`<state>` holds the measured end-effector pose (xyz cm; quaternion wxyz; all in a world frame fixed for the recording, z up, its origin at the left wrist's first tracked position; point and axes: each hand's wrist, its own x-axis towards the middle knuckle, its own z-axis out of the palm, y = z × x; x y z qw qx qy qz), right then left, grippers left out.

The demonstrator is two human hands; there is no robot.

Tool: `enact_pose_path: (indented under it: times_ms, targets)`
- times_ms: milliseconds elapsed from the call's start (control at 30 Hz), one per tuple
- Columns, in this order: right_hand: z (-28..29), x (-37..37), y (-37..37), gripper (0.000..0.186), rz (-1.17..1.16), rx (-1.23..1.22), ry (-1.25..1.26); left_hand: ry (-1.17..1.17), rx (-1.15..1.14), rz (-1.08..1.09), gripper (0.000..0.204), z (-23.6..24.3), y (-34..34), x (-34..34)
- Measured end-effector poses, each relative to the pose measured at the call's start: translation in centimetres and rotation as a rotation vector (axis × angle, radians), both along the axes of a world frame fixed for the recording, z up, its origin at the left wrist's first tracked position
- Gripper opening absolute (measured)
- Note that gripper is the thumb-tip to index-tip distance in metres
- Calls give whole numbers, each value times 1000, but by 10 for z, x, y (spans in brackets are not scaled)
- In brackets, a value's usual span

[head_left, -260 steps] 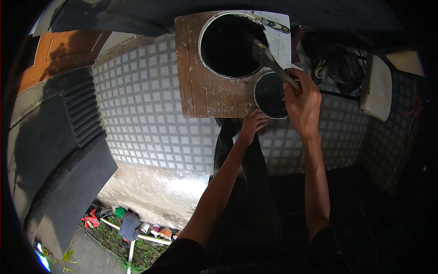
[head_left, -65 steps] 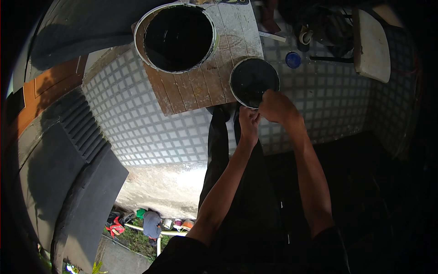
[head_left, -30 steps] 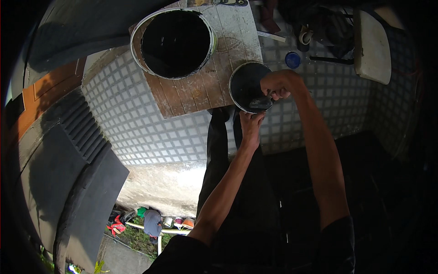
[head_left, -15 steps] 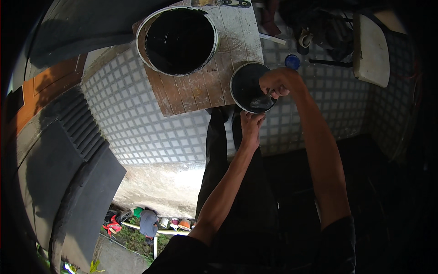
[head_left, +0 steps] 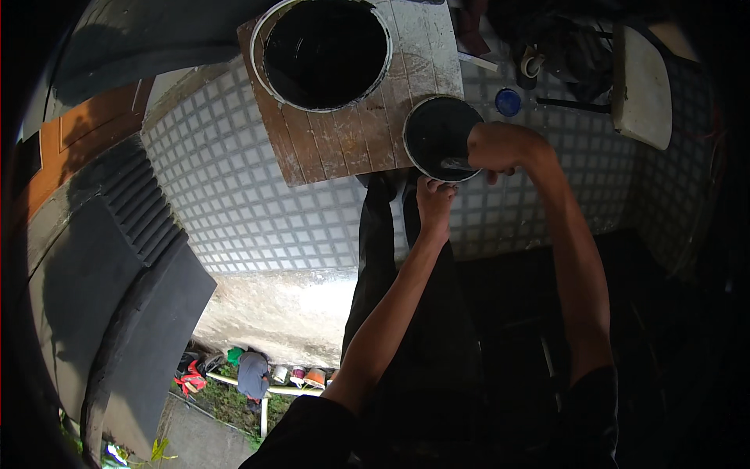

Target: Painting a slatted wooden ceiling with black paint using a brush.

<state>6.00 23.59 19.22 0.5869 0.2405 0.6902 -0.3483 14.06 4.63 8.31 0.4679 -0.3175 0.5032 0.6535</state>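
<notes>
My left hand [head_left: 435,205] is closed on the near rim of a small round bucket [head_left: 406,147], steadying it by the board's near right corner. Dark paint [head_left: 439,129] lies inside. Over the bucket's right side, my right hand [head_left: 508,150] is closed round a flat, paint-coated tool [head_left: 455,164]; its exact kind is unclear, as the fingers cover most of it. Its visible end is inside the bucket near the rim. To the left stands a larger white-rimmed bucket [head_left: 260,66] of dark paint, on the worn wooden board [head_left: 312,152].
A blue round lid or tub [head_left: 508,102] is on the tiled floor [head_left: 305,227]. A pale-seated chair [head_left: 642,87] stands at the right, beside dark clutter. Far below left, another person [head_left: 252,375] is near several pots [head_left: 314,378]. Dark ledges [head_left: 148,344] line the left.
My right hand has shifted right across the small bucket with the tool, towards its rim. My left hand stays at the near rim. The whole view has shifted slightly.
</notes>
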Motion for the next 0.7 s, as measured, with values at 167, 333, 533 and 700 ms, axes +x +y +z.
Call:
enact_pose_path:
  times_ms: [167,333,533,700]
  targets:
    - [6,35,13,29,-233,-138,119,5,-46,29,32,-10,-13,-4]
    - [6,78,25,42,-598,-256,197,-25,12,22,26,-7,-12,-14]
    - [-27,129,-14,45,-937,-313,199,7,7,49,33,0,-16,-23]
    - [-45,149,-51,41,-1121,-332,261,51,56,51,39,-24,-39,-40]
